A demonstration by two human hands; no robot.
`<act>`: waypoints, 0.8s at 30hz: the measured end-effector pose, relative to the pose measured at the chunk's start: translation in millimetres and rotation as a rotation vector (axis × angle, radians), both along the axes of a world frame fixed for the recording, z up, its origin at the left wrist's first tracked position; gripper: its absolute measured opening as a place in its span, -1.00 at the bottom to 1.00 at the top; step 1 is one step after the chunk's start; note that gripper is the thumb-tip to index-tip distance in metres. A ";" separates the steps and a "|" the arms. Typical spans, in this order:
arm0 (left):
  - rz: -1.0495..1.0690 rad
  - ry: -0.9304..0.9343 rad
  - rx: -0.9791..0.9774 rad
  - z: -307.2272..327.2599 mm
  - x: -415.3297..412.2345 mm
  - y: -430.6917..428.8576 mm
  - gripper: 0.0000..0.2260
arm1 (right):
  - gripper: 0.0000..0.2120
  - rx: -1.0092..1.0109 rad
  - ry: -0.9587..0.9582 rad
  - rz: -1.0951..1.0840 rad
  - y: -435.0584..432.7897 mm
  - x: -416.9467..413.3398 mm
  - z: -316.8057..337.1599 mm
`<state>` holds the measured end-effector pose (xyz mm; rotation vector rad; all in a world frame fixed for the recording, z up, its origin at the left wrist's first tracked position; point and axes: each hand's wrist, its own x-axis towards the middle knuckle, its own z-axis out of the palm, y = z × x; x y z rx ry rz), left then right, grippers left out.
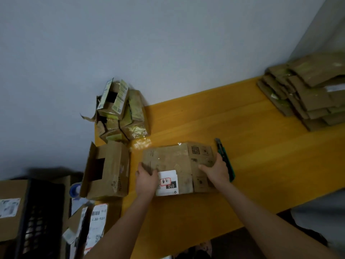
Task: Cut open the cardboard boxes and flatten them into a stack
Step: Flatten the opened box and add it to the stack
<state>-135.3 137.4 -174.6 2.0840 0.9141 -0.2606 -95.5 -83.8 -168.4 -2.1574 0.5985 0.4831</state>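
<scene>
From my head camera I look down on a flattened box [179, 165] lying on the yellow table [261, 146], and everything else I place from that box.

My left hand [146, 177] lies palm down on its left end, fingers fairly straight and reaching the left edge, thumb next to the white label [168, 183] stuck on the near side. My right hand [216, 170] lies palm down on the right end, fingers spread, thumb pointing in toward the middle. Neither hand is pinching or gripping anything; both rest flat on the cardboard.

Just beside the box's right edge a green knife [225, 159] lies on the table, running from far to near. The outer side of my right hand covers part of it, and I cannot tell whether the two touch.

Just left of the box an open box [110, 171] stands at the table's left end, its flaps up and its dark inside showing. Beyond that, to the far left of the flat box and against the pale wall [168, 43], sits a heap of small boxes [121, 113], taped and torn.

Well apart to the far right, at the table's corner, is a stack of flattened boxes [308, 94], fanned unevenly.

Off the table, to the near left, are a black crate [37, 217] and some labelled parcels [97, 221].
</scene>
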 end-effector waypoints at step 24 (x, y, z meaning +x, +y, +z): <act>0.170 -0.274 -0.331 49.4 236.3 -245.1 -0.62 | -0.20 -0.261 -0.217 0.017 -252.3 219.1 91.3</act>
